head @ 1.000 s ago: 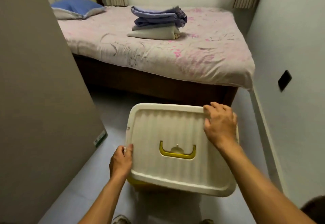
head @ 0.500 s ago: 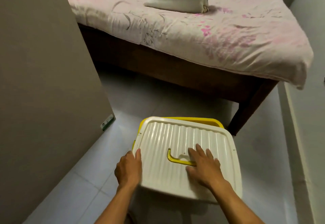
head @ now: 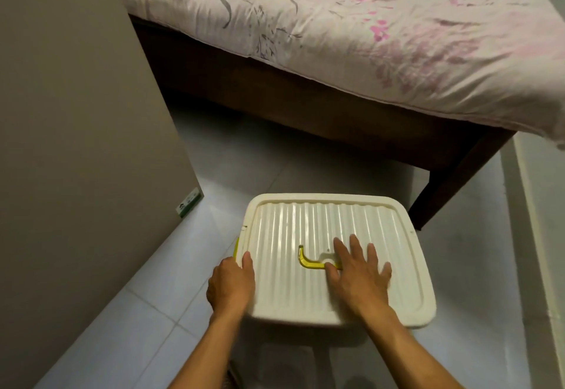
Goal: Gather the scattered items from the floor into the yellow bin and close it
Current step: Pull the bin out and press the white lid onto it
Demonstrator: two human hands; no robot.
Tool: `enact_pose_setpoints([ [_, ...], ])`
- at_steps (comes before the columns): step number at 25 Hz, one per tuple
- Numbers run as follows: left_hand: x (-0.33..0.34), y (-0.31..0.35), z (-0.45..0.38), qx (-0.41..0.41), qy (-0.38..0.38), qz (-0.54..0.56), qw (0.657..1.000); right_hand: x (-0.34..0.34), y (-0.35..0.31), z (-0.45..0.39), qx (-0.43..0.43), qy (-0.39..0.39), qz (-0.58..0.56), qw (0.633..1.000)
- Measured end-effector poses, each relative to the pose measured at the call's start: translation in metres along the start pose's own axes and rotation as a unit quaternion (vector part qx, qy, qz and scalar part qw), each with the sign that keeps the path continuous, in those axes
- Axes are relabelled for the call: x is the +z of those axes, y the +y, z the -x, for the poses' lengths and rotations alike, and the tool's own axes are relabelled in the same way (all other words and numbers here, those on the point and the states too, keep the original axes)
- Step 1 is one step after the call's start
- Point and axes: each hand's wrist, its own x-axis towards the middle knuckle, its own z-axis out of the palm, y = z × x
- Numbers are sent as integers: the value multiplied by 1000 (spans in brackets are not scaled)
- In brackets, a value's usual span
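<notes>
The cream ribbed lid (head: 308,223) lies flat over the yellow bin (head: 236,245), of which only a thin yellow strip shows at the left edge. A yellow handle (head: 305,262) is set in the lid's middle. My right hand (head: 356,275) presses flat on the lid with fingers spread, covering the handle's right end. At the lid's near-left edge my left hand (head: 232,284) grips the rim, thumb on top. The bin's inside is hidden.
A bed (head: 367,37) with a floral sheet and dark wooden frame stands just beyond the bin, its leg (head: 452,187) to the right. A tall beige panel (head: 76,144) fills the left. A white wall ledge (head: 538,220) runs on the right. Grey tiles surround the bin.
The lid has come down from tilted above the bin to flat on it, hiding the yellow rim. My right hand went from the lid's far corner to its middle.
</notes>
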Motion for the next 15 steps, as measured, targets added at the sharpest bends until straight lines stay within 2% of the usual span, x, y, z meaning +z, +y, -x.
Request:
enact_pose_setpoints([
  [2,1,1,3,-55,-58,137,987,-8,12,-4,-17,-46,5,999],
  [4,-4,4,8,-131,-110,297,940,-19,20,-10,-37,-85,-7,996],
  [5,-7,5,7,-156,-115,350,916,-23,22,-12,-44,-99,-9,994],
  [7,-12,4,2,-154,-78,400,900,-23,24,-12,-52,-113,0,992],
  [9,-13,1,0,-90,-20,391,916,-21,26,-11,-57,-115,7,992],
  [12,-12,1,1,9,23,290,957,-25,25,-15,-60,-122,7,991],
  [15,-16,11,1,61,54,171,982,-32,26,-14,-68,-134,20,989],
])
